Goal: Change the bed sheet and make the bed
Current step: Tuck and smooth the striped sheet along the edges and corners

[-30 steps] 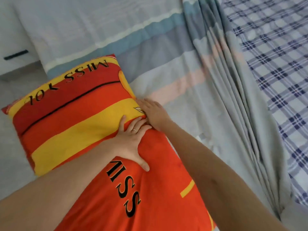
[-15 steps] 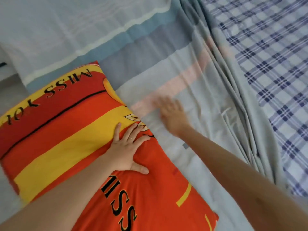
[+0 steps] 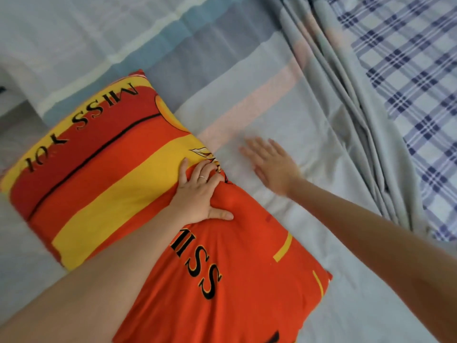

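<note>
**A:** Why is the left grip (image 3: 200, 194) dug into the pillow (image 3: 111, 189)?

**B:** Its fingers curl over a bunched ridge of the orange cover with the thumb spread below, so it is grasping the pillow near the edge. I'd guess it is holding the pillow clear of the patch being smoothed.

**A:** And the right grip (image 3: 272, 167)?

**B:** Released. The fingers are straight and the palm lies flat on the striped bed sheet (image 3: 272, 107), just right of the left grip. It is slightly blurred and looks to be pressing creases out.

**A:** Where does the sheet lie?

**B:** It is spread under both grips and under the pillow. Beyond the right grip and further right it gathers into long folds (image 3: 358, 120). Past those folds, blue-checked fabric (image 3: 408, 82) shows uncovered, so I judge that side is not yet spread.

**A:** Any risk?

**B:** With only 1 grip on the pillow, tugging it could drag the sheet underneath.
</note>
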{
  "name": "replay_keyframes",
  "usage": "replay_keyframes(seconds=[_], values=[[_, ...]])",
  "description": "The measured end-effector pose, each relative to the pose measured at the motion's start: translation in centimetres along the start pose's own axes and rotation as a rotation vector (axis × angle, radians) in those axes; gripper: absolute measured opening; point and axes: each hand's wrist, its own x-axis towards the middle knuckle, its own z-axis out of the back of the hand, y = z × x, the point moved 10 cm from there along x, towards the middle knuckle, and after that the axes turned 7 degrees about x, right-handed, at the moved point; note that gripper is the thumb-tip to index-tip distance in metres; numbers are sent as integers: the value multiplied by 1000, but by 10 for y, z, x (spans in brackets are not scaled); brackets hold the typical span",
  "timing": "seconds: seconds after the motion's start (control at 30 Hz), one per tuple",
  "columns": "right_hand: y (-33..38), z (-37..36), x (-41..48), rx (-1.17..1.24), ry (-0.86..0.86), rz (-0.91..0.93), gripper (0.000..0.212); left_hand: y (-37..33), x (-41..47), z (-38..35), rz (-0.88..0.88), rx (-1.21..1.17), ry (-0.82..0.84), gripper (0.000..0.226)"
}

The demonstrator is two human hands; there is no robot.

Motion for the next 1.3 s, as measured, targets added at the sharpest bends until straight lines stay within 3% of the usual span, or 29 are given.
replay_keyframes(seconds=[0.03,0.07,0.1,0.2,0.27,0.33,0.4,0.43,0.5,0.57,0.6,0.67,0.7,0.8,0.87,0.93,1.07,1.17,1.23,1.3], values=[[32,-24,-29,-72,75,227,56,-1,-2,3,3,-2,-38,100],[36,-46,-60,-119,157,293,56,-1,-5,7,11,16,-93,88],[17,-59,-86,-143,220,218,56,-2,-9,12,18,35,-159,77],[-115,-35,-154,-98,124,-481,68,-14,-23,31,-35,40,-355,52],[-178,-16,-196,-18,151,-897,84,-21,-28,30,-70,48,-365,45],[-177,-13,-202,45,178,-1069,88,-27,-25,31,-55,64,-340,45],[-144,-10,-189,245,42,-1214,82,-32,-15,29,-5,67,-280,53],[-120,-6,-180,402,-22,-1220,78,-34,-11,30,31,45,-259,58],[-55,-8,-159,846,-64,-1023,76,-30,-6,35,117,-55,-258,59],[48,-8,-152,1065,220,-750,95,-26,-13,57,144,-165,-347,52],[90,-8,-159,942,316,-632,106,-25,-18,70,163,-235,-409,49],[119,9,-165,638,118,-630,94,-16,-30,103,294,-359,-496,49],[124,19,-167,719,-54,-707,74,-12,-36,118,371,-401,-535,50],[130,52,-156,1357,-488,-851,37,1,-55,171,474,-349,-692,50],[143,72,-141,1730,-558,-857,12,11,-67,204,461,-327,-750,51],[154,85,-128,1955,-513,-843,14,19,-85,236,477,-278,-852,50],[152,90,-115,2094,-433,-913,22,17,-96,277,435,-196,-932,49],[145,73,-111,2079,-320,-991,21,4,-75,270,361,-169,-881,48],[128,67,-110,1920,-292,-988,20,-3,-52,251,291,-165,-814,45],[102,59,-108,1602,-287,-931,31,-3,-26,211,305,-164,-568,36]])
